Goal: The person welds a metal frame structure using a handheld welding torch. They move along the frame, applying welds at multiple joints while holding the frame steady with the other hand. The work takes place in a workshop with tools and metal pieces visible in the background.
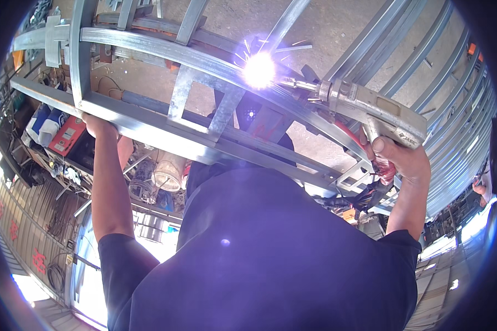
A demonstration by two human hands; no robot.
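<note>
My right hand (402, 157) is closed round the handle of a silver handheld welding gun (381, 109). Its thin nozzle points left, and a glaring white-violet arc (258, 70) with flying sparks burns at the tip, over a curved metal rail (160, 48). The glare hides the joint itself. My left hand (98, 126) grips the near square tube (154, 131) of the metal frame from below, most of its fingers hidden behind the tube. Short flat crosspieces (179, 94) link the near tube to the members beyond it.
Long parallel metal tubes (453, 132) fill the right side. Below the gun hangs a red-wrapped cable (385, 171). On the left are a red box (67, 135) and a whitish bucket (168, 172). Concrete floor (232, 22) shows between the far bars.
</note>
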